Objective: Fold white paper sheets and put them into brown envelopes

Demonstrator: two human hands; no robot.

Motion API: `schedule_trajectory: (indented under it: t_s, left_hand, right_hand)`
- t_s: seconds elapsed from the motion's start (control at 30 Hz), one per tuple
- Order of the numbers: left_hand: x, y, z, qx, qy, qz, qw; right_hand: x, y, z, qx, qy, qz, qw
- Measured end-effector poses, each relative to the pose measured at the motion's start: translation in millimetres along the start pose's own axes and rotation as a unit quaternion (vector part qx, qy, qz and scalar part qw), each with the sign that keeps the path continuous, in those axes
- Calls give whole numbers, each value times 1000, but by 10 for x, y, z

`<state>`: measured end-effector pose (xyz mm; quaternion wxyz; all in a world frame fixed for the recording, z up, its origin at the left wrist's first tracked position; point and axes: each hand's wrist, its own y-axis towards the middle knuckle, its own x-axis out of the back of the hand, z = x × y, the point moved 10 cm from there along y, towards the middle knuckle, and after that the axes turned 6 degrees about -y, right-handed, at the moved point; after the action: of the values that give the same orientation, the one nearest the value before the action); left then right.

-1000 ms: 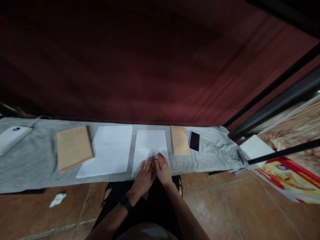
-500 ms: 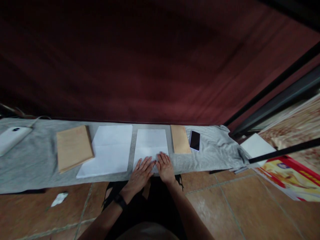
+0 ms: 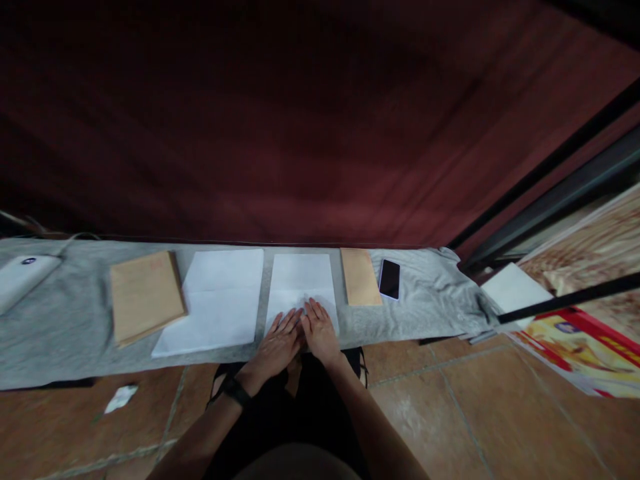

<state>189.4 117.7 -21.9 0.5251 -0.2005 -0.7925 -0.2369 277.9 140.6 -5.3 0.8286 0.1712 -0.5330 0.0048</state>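
Flat on the near part of a white sheet of paper [image 3: 303,272] lies my left hand [image 3: 280,343], its fingers stretched out. My right hand [image 3: 321,332] rests on the same sheet, fingers extended and almost touching the left one. A faint crease crosses the paper above my fingertips. To the left is a stack of larger white sheets [image 3: 220,303], partly overlapped by a pile of brown envelopes [image 3: 147,293]. A single brown envelope [image 3: 360,277] lies right of the sheet under my hands.
A phone [image 3: 389,279] lies beside the envelope on the grey cloth [image 3: 425,313]. At the far left is a white device [image 3: 25,280] with a cable. A dark red curtain [image 3: 300,167] hangs behind. A colourful box [image 3: 580,347] stands at right; crumpled tissue [image 3: 121,398] lies on the floor.
My right hand has slid forward and a little left over the paper, closer to my left hand. My left hand has shifted slightly forward. The other things have stayed put.
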Motion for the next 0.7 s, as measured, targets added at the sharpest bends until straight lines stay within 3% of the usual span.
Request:
schedule_trajectory:
  t_s: [0.17,0.3,0.7]
  left_hand:
    - [93,-14,65,78,-6,-75,994]
    - [49,-36,44,82,50,-76,992]
    - [168,-249,284,161,92,-104,977]
  right_hand:
    - [-132,64,129,18,15,5,1000]
    - [-160,27,93,21,-37,21,999]
    - [83,-246,-418,-12,-116,-12,993]
